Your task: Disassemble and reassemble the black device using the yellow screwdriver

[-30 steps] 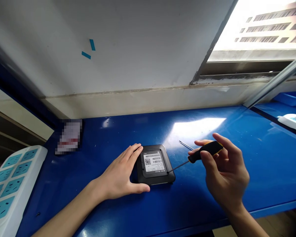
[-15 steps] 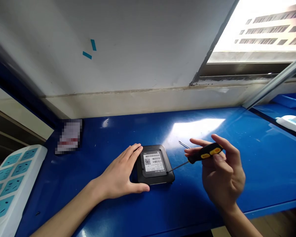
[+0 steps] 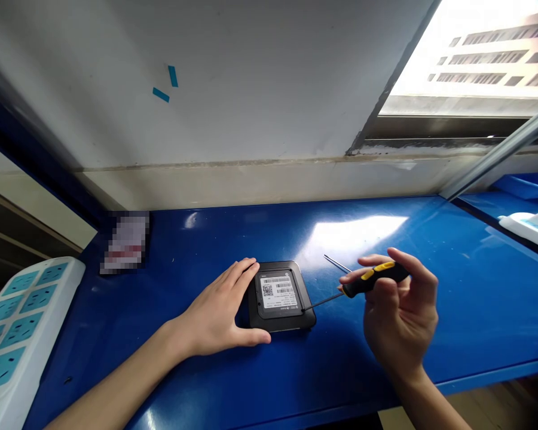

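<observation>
A black square electronic device (image 3: 303, 280), perhaps a set-top box, lies on the blue table with its white barcode label (image 3: 277, 291) facing up. My left hand (image 3: 217, 313) grips its left side, fingers at the far corner and thumb along the near edge. In my right hand (image 3: 399, 310) is a screwdriver (image 3: 374, 279) with a black and yellow handle, held slantwise between thumb and fingers. Its tip meets the device near the label's lower right corner. Behind the handle lies a thin metal shaft (image 3: 336, 263), partly hidden by my right fingers.
A white power strip (image 3: 56, 304) with teal sockets stands at the left. Near the back left lies a pixelated packet (image 3: 125, 242). The blue table (image 3: 206, 239) meets a wall behind, and a slanted metal post (image 3: 488, 158) rises at the right, with a blue tray (image 3: 529, 184) beyond.
The screwdriver handle has turned, its yellow patches now facing upward, and my right fingers have shifted around it. My left hand keeps its hold on the device. The view has moved slightly.
</observation>
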